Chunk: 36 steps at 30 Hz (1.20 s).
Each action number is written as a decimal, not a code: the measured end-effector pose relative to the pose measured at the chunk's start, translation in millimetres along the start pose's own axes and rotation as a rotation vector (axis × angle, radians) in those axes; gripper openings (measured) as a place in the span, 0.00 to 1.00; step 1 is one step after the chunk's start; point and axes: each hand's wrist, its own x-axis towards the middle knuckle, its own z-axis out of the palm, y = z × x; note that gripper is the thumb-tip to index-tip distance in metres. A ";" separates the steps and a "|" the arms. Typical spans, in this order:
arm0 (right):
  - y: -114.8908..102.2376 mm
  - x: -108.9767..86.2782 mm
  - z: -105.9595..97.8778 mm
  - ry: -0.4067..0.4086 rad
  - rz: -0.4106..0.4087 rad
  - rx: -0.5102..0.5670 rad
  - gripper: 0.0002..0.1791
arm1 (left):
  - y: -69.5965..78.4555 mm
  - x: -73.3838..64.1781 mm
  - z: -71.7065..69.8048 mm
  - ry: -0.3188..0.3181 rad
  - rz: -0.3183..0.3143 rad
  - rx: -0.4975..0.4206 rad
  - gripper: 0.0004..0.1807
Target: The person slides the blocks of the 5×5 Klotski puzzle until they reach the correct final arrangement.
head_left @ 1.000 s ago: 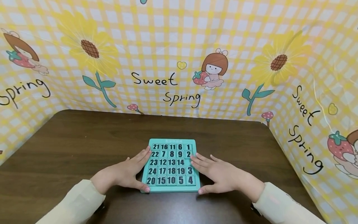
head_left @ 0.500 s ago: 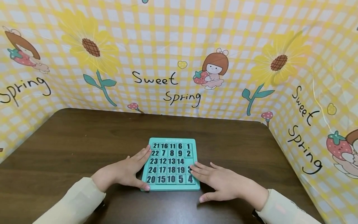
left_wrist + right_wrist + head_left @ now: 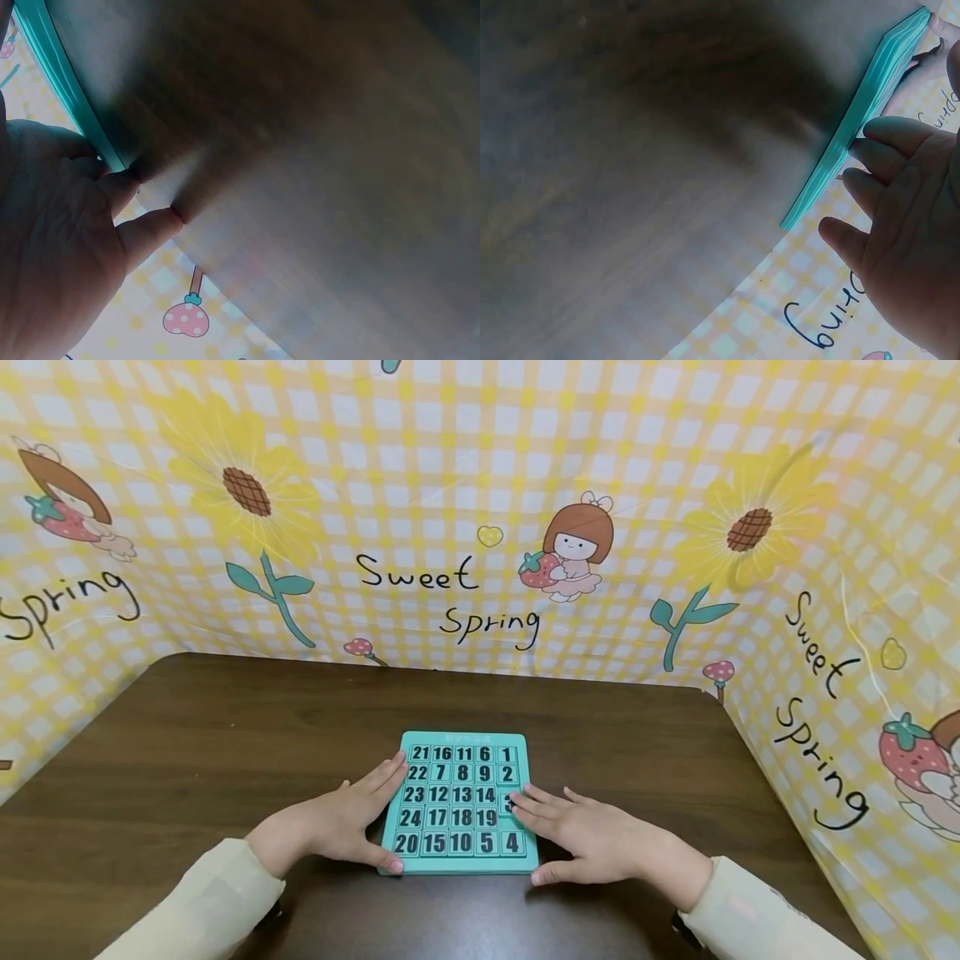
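Note:
A teal number slide puzzle [image 3: 465, 865] lies flat on the brown table, its square tiles marked with black numbers. My left hand [image 3: 330, 818] steadies its left side, fingers straight along the edge and thumb at the near left corner. On the right edge, my right hand [image 3: 596, 835] reaches over with extended fingers, fingertips on the tile marked 3 [image 3: 506, 807], which they partly cover. That tile sits between the 14 and 19 rows in the rightmost column. The right wrist view shows the puzzle's side beside my spread fingers [image 3: 877, 161].
The dark wooden table [image 3: 300, 718] extends around the puzzle on all sides. A yellow checked cloth [image 3: 420, 485] with flowers and cartoon figures stands behind the table and along its sides.
The right fingertips shifted from beside the 2 tile down to the 3 tile, then back up with it. The 3 tile slid away from the 4, into the gap. The left hand stayed put.

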 end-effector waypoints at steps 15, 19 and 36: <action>2.2 5.1 -2.0 0.017 0.024 -0.022 0.45 | -0.9 0.8 0.8 0.019 0.007 0.002 0.73; -2.9 -0.5 -2.8 0.033 -0.008 -0.013 0.44 | -0.3 0.7 0.2 0.017 0.002 -0.006 0.73; -32.8 -31.8 9.8 0.124 -0.162 -0.153 0.41 | -1.9 2.5 -0.1 0.035 0.021 0.006 0.73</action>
